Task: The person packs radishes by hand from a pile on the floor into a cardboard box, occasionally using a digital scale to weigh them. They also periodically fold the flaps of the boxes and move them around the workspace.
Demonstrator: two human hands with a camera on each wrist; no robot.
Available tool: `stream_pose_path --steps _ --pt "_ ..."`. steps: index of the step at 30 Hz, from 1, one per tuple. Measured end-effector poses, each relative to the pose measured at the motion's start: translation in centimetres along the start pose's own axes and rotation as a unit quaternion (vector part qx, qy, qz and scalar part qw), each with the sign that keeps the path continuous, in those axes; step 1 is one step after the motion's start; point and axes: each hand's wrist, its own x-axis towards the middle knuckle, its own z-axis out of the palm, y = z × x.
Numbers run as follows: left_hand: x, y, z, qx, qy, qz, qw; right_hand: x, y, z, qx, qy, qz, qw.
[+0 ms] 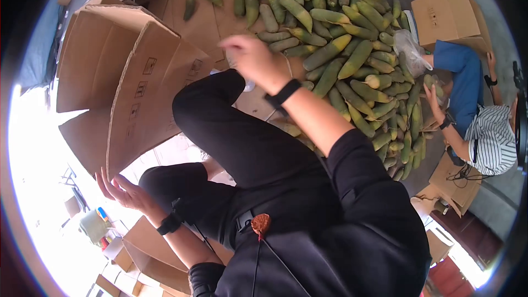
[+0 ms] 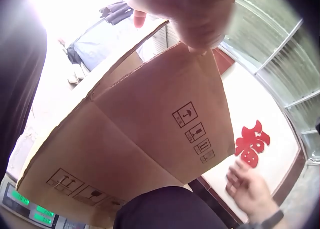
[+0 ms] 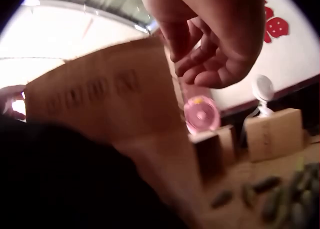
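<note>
Cardboard sheeting (image 1: 192,30) lay under green radishes (image 1: 356,59), likely protecting them. Open carton (image 1: 159,80) stood beside knee (image 1: 192,99), seemingly for easy reach. Left hand (image 1: 127,193) open near carton's edge, contact unclear; right hand (image 1: 256,63) empty, fingers loosely curled.

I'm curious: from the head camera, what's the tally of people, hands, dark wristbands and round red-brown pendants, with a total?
People: 2
Hands: 4
Dark wristbands: 4
Round red-brown pendant: 1
Total: 11
The green vegetables overlap too much to count.
</note>
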Motion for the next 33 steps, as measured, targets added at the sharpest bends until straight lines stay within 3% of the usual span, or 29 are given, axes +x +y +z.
stream_pose_path --steps 2,5,6,9,11,22,26,29,31,33 --pt "0.1 0.2 0.2 -0.024 0.018 -0.019 0.999 -2.5 5.4 -4.1 -0.132 -0.010 0.154 0.979" --pt "0.0 0.7 0.7 -0.010 0.017 -0.034 0.999 -8.1 15.1 -8.7 -0.285 -0.068 0.221 0.930" --pt "0.0 0.9 1.0 -0.009 0.021 -0.037 0.999 -9.6 16.4 -9.6 -0.349 -0.101 0.248 0.898" --pt "-0.6 0.7 1.8 -0.031 0.020 -0.047 0.998 -13.2 16.9 -10.4 -0.376 -0.116 0.295 0.871" --pt "-1.2 0.3 2.2 -0.077 0.003 -0.094 0.993 -14.6 17.9 -9.9 -0.445 -0.225 0.324 0.804" --pt "-4.8 -1.0 3.6 -0.085 -0.102 -0.158 0.978 -13.7 20.1 -2.2 -0.495 -0.357 0.171 0.773" --pt "-5.4 -1.8 3.8 -0.096 -0.119 -0.198 0.968 -14.7 22.5 -1.4 -0.501 -0.322 0.108 0.796" --pt "-5.6 -2.1 3.8 -0.099 -0.127 -0.206 0.965 -15.0 22.5 -1.6 -0.516 -0.346 0.075 0.780" --pt "-5.6 -2.1 3.8 -0.108 -0.130 -0.209 0.963 -14.4 21.0 -2.1 -0.528 -0.460 0.134 0.701" --pt "-5.7 -2.1 3.7 -0.120 -0.133 -0.212 0.961 -14.9 21.7 -2.0 -0.536 -0.442 0.105 0.712"
